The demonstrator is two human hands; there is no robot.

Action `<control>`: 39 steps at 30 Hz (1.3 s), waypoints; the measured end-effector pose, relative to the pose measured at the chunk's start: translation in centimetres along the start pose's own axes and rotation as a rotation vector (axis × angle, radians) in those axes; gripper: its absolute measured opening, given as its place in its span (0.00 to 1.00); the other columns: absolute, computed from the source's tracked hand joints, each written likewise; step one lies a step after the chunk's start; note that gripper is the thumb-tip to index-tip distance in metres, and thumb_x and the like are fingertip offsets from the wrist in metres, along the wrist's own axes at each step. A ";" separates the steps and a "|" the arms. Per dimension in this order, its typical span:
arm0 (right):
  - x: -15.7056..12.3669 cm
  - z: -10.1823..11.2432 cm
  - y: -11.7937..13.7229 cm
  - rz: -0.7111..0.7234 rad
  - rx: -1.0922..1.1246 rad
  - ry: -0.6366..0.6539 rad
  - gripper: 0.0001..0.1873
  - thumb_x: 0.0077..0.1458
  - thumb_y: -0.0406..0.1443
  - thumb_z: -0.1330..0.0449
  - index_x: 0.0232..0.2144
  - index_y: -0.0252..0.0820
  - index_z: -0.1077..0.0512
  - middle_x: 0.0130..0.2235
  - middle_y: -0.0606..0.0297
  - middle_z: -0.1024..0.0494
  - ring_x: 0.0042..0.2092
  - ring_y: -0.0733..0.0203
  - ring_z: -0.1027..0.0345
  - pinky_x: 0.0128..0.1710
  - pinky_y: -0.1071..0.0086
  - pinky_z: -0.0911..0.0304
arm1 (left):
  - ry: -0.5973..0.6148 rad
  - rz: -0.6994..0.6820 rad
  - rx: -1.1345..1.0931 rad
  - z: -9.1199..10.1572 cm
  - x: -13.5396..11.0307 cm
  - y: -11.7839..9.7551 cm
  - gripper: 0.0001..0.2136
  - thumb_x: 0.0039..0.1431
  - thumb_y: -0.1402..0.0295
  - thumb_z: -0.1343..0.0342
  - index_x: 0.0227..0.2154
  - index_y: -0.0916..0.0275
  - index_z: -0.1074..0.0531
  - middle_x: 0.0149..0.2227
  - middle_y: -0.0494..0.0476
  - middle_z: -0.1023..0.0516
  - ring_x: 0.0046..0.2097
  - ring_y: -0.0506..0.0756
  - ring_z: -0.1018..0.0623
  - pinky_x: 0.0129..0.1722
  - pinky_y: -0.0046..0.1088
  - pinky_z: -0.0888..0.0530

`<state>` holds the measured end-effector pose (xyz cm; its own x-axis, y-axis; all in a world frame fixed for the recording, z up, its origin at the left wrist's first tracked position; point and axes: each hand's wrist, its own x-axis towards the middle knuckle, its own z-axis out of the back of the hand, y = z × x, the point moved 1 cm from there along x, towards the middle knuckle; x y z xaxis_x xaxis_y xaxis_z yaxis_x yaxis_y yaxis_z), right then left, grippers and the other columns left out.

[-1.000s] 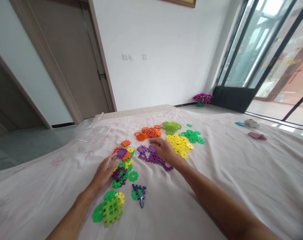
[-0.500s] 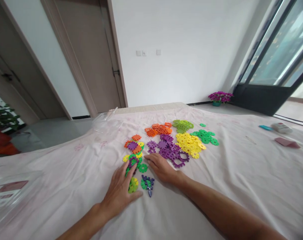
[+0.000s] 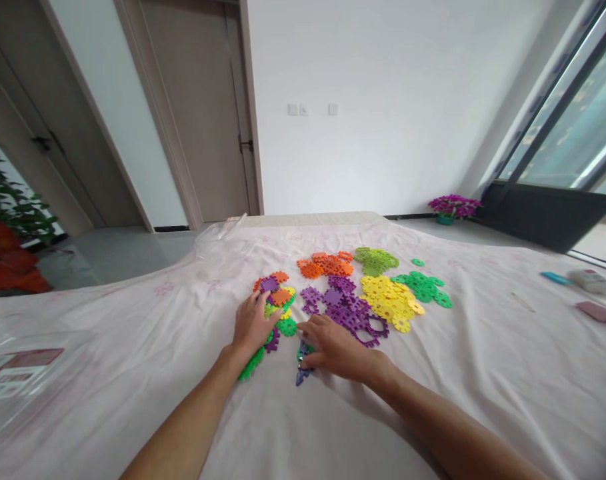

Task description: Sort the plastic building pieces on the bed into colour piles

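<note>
My left hand (image 3: 253, 323) lies over the left part of a mixed pile of flat toothed plastic connecting pieces, its fingers spread. Under and around it show a purple square piece (image 3: 269, 285), orange pieces (image 3: 281, 297), a green flower-shaped disc (image 3: 287, 327) and more green discs (image 3: 251, 365) by the wrist. My right hand (image 3: 335, 347) is curled over a dark blue arrow-shaped piece (image 3: 301, 377), with the thumb on it and the fingers beyond. A bit of green shows beside that piece; the hand hides the rest.
Sorted heaps lie beyond: purple (image 3: 347, 310), orange (image 3: 327, 265), lime (image 3: 376, 261), yellow (image 3: 389, 298) and green (image 3: 423, 287). A clear plastic container (image 3: 217, 243) stands at the back left, a labelled clear lid (image 3: 27, 373) at the left. A pink cloth (image 3: 600, 312) lies at the right.
My left hand has moved forward over the mixed pile, uncovering green discs near me. My right hand has drawn back onto the dark blue piece, which has turned. The view has shifted slightly left.
</note>
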<state>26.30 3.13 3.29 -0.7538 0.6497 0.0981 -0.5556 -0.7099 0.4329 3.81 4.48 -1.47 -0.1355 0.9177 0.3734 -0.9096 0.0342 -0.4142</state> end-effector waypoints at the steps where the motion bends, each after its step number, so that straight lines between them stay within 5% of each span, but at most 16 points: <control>1: 0.0 0.1 0.1 -0.015 -0.007 0.010 0.25 0.45 0.42 0.32 0.47 0.43 0.28 0.41 0.60 0.26 0.44 0.55 0.34 0.42 0.68 0.40 | -0.015 -0.008 -0.043 0.0 0.1 0.3 0.24 0.58 0.59 0.47 0.56 0.63 0.34 0.58 0.65 0.31 0.59 0.61 0.32 0.59 0.41 0.38; 5: 0.1 0.4 0.4 -0.046 0.029 0.057 0.14 0.46 0.38 0.33 0.38 0.43 0.25 0.34 0.66 0.27 0.37 0.62 0.35 0.34 0.72 0.44 | -0.076 -0.004 -0.229 0.3 0.1 0.9 0.18 0.57 0.67 0.48 0.51 0.62 0.30 0.53 0.60 0.26 0.56 0.57 0.28 0.58 0.36 0.35; 13: 0.1 0.3 -0.8 -0.189 0.443 0.099 0.17 0.42 0.31 0.34 0.38 0.41 0.30 0.29 0.71 0.28 0.30 0.68 0.36 0.27 0.76 0.46 | -0.237 0.121 -0.484 0.9 -0.2 1.2 0.15 0.58 0.65 0.48 0.47 0.60 0.29 0.49 0.58 0.23 0.52 0.55 0.25 0.55 0.34 0.31; 19: 1.0 2.5 -3.7 -0.252 0.655 -0.140 0.13 0.46 0.35 0.38 0.37 0.38 0.30 0.25 0.72 0.33 0.26 0.69 0.41 0.24 0.75 0.48 | -0.266 0.226 -0.598 1.5 0.0 1.7 0.14 0.55 0.62 0.46 0.43 0.60 0.26 0.46 0.57 0.21 0.48 0.56 0.23 0.51 0.33 0.29; 22: 1.1 4.4 -6.3 -0.295 0.561 -0.270 0.15 0.48 0.37 0.40 0.39 0.38 0.30 0.28 0.68 0.29 0.28 0.66 0.37 0.26 0.74 0.45 | -0.265 0.240 -0.609 1.6 0.2 2.0 0.14 0.54 0.59 0.44 0.40 0.60 0.25 0.43 0.57 0.20 0.46 0.56 0.22 0.49 0.33 0.29; 26: 1.0 6.9 -7.7 -0.412 0.092 -0.442 0.15 0.49 0.37 0.40 0.41 0.40 0.27 0.37 0.62 0.24 0.37 0.60 0.32 0.35 0.70 0.41 | -0.240 0.227 -0.598 1.1 0.6 2.3 0.16 0.55 0.56 0.46 0.40 0.60 0.25 0.43 0.57 0.20 0.45 0.56 0.22 0.47 0.33 0.28; 29: 2.0 7.0 -5.8 -0.352 -0.064 -0.304 0.11 0.52 0.37 0.41 0.38 0.42 0.25 0.36 0.63 0.22 0.36 0.60 0.31 0.35 0.71 0.42 | -0.241 0.228 -0.573 0.8 0.9 2.7 0.16 0.60 0.57 0.52 0.42 0.60 0.25 0.44 0.58 0.20 0.46 0.55 0.22 0.48 0.32 0.28; 34: 5.0 3.5 -0.9 -0.210 -0.143 0.030 0.12 0.52 0.42 0.39 0.37 0.43 0.25 0.36 0.64 0.22 0.36 0.61 0.31 0.33 0.72 0.45 | -0.254 0.254 -0.481 0.6 1.1 3.6 0.15 0.60 0.65 0.53 0.45 0.60 0.27 0.47 0.58 0.21 0.49 0.55 0.23 0.51 0.33 0.30; 39: 6.8 0.1 0.4 -0.231 -0.209 0.066 0.22 0.45 0.51 0.34 0.38 0.44 0.28 0.39 0.63 0.25 0.37 0.60 0.33 0.31 0.72 0.48 | -0.212 0.239 -0.329 1.3 1.1 4.2 0.13 0.56 0.68 0.51 0.42 0.59 0.25 0.46 0.58 0.21 0.49 0.56 0.25 0.53 0.34 0.33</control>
<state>20.97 7.27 4.26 -0.6167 0.7860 -0.0428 -0.7695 -0.5905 0.2432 -0.64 5.13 -1.75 -0.4353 0.8148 0.3829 -0.6742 -0.0131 -0.7384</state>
